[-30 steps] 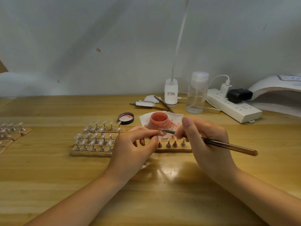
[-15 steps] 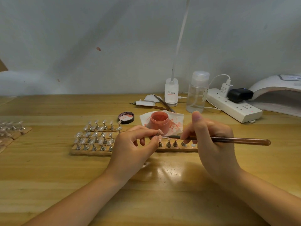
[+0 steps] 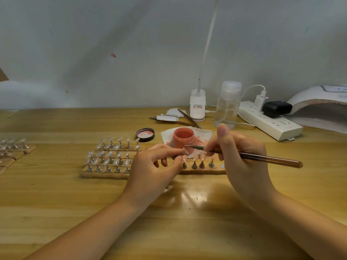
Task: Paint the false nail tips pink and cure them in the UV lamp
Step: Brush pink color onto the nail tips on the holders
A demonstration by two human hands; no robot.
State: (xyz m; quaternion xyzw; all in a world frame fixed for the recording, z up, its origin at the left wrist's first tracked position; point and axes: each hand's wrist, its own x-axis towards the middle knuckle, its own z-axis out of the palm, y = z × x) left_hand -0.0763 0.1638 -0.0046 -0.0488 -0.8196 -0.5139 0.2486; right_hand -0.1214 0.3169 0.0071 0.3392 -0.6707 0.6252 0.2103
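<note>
My left hand (image 3: 150, 166) pinches a small curved nail tip (image 3: 185, 151) on its metal stand between thumb and forefinger, above the wooden strip (image 3: 204, 170) of stands. My right hand (image 3: 242, 158) grips a slim brown brush (image 3: 253, 156), its pointed bristles touching the tip. Behind sits the round pink paint jar (image 3: 183, 140) on crumpled tissue; the white arched UV lamp (image 3: 319, 109) stands far right on the glossy wooden desk (image 3: 169, 222).

The UV lamp (image 3: 323, 107) runs off the right edge, and the holder strips (image 3: 13, 149) get chopped at the left. The left hand (image 3: 154, 166) covers part of the wooden rack (image 3: 105, 173). The label on the white lamp base (image 3: 197, 107) is too tiny to read.
</note>
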